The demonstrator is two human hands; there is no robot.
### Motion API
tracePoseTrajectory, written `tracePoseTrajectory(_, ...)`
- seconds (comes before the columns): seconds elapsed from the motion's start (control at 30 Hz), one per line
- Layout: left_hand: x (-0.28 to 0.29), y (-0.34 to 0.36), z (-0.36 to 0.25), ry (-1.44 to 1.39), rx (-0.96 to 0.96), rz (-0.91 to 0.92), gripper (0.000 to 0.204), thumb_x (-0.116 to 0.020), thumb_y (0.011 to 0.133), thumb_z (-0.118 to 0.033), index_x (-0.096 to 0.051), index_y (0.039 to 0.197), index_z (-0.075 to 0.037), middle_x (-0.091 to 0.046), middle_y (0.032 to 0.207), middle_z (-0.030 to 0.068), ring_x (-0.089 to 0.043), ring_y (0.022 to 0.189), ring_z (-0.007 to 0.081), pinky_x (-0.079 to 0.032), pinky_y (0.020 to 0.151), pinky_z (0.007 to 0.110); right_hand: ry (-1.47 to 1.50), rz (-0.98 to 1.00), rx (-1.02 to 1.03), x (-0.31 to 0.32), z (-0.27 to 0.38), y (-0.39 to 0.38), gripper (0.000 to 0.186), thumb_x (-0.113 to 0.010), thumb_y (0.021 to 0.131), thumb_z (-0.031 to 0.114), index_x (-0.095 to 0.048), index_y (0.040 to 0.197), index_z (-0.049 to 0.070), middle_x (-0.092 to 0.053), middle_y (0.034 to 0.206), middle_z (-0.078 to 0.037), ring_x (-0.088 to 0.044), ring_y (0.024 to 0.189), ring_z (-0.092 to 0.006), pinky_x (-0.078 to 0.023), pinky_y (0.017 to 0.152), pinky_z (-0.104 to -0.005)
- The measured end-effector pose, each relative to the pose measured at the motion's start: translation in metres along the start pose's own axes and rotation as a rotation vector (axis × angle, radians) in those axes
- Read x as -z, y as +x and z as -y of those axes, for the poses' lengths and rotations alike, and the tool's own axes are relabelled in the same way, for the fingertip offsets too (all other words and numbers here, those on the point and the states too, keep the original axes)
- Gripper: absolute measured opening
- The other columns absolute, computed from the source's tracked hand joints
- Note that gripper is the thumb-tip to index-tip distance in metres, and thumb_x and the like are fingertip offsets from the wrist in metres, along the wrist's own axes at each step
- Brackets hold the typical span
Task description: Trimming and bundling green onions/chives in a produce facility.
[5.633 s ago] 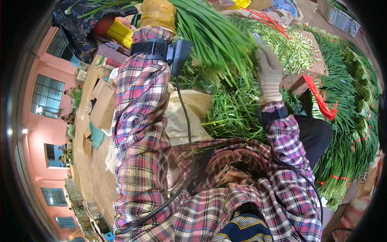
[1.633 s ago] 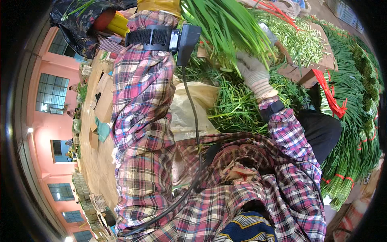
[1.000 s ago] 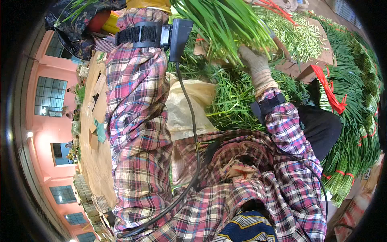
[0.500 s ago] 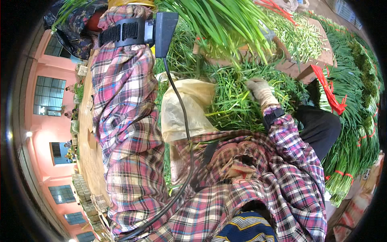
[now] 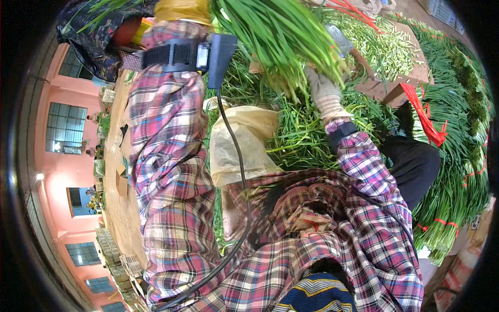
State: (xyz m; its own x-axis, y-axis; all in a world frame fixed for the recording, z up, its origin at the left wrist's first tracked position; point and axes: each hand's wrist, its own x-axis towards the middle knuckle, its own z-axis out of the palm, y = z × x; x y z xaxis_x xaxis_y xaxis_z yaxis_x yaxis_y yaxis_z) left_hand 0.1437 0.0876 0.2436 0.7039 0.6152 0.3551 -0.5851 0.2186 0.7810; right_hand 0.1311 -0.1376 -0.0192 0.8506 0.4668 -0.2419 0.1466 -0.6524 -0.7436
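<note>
A long green bunch of garlic chives [image 5: 270, 39] slants in from the upper edge, its paler lower ends hanging in the middle. My right hand [image 5: 323, 88], in a whitish knit glove, is at those ends with its fingers closed on some of them; leaves partly cover the fingertips. My left arm reaches up the left side. Only the yellow cuff [image 5: 182, 11] past its wrist shows of my left hand; the fingers lie beyond the upper edge. Below the bunch lies a heap of loose green leaves [image 5: 304, 132], next to a cream plastic sheet [image 5: 241, 132].
A board [image 5: 410, 75] at the upper right bears many short pale stem pieces and a broad metal blade [image 5: 339, 40] with a wooden handle. Red ties [image 5: 423, 119] hang at its corner. Tied chive bundles [image 5: 442, 229] line the right side. A black cable [image 5: 239, 156] runs along my left arm.
My right hand has risen from the loose heap to the ends of the bunch. The bunch and my left forearm have shifted slightly down and right.
</note>
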Motion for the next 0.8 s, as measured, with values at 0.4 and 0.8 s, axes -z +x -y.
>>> tracePoseTrajectory(0.4, -0.035, -0.062, 0.032, 1.459, -0.652, 0.293, 0.037, -0.044, 0.078, 0.011, -0.048, 0.114, 0.004, -0.058, 0.092, 0.0078, -0.055, 0.093, 0.0166, -0.043, 0.085, 0.025, -0.824, -0.050, 0.651, 0.007, -0.076, 0.044, 0.054, -0.042, 0.088, 0.009, -0.028, 0.137, 0.025, -0.029, 0.142, -0.003, -0.033, 0.128, -0.0183, -0.026, 0.108, -0.0333)
tracePoseTrajectory(0.8, -0.003, -0.002, 0.005, -0.146, 0.189, 0.109, 0.006, -0.050, 0.082, -0.002, -0.055, 0.084, -0.004, -0.057, 0.076, 0.0069, -0.055, 0.073, 0.0179, -0.047, 0.073, 0.027, 0.953, 0.336, -0.145, -0.004, -0.069, 0.009, 0.037, -0.052, 0.088, 0.016, -0.047, 0.124, 0.007, -0.061, 0.088, -0.004, -0.057, 0.070, -0.0115, -0.049, 0.054, -0.0219)
